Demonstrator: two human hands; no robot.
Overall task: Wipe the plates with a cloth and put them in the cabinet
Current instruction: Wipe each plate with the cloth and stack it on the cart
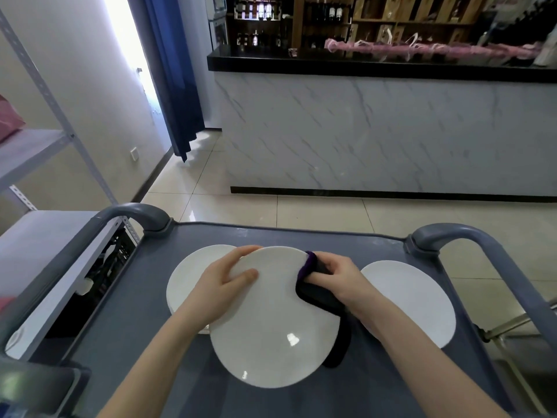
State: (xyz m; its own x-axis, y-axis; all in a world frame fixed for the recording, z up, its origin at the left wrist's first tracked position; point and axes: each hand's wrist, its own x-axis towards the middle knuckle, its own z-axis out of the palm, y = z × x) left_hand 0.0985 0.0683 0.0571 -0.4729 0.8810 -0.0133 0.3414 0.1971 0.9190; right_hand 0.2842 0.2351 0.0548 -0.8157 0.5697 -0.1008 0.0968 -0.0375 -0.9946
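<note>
No writing, number or sign can be read anywhere. The bottles [265,9] on the wooden shelves [376,24], far beyond the fingers [244,250], show pale labels; they are too small and blurred to make out.

The plate [271,321] at the left hand [224,285] is plain white; the cloth [316,294] in the right hand [340,279] is black with purple; the worktop [301,236] beyond is slate grey.
</note>
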